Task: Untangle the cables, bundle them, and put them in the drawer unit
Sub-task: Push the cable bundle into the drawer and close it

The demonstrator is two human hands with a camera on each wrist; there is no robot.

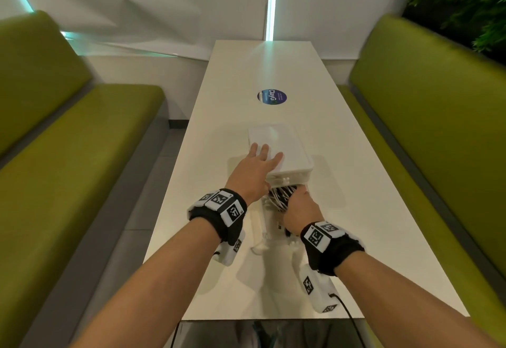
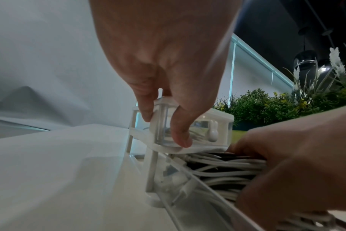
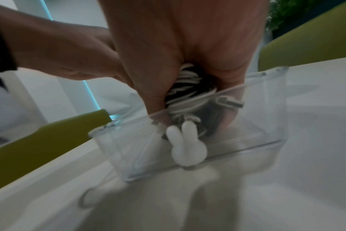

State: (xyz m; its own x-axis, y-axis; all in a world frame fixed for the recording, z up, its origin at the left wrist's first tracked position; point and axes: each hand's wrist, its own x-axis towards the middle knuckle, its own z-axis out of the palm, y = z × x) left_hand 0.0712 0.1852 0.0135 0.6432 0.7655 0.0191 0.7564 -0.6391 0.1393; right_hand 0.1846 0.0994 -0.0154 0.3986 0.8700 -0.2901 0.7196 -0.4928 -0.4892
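A white drawer unit (image 1: 284, 145) stands mid-table. My left hand (image 1: 257, 167) lies flat on its top, thumb down against the clear upper drawer's front (image 2: 217, 129). The clear lower drawer (image 1: 269, 221) is pulled out toward me, and a white bunny-shaped handle (image 3: 186, 146) is on its front. My right hand (image 1: 301, 208) reaches into that drawer from above and grips a coiled bundle of white and black cables (image 1: 279, 197). The bundle (image 3: 186, 87) sits partly below the drawer's rim, with a white plug end (image 3: 229, 102) sticking out beside it.
A thin white cable loop (image 1: 257, 247) lies on the table (image 1: 356, 224) left of the open drawer. A round blue sticker (image 1: 272, 96) is farther back. Green benches (image 1: 68, 183) flank the narrow table, and plants (image 1: 465, 0) stand at the back right.
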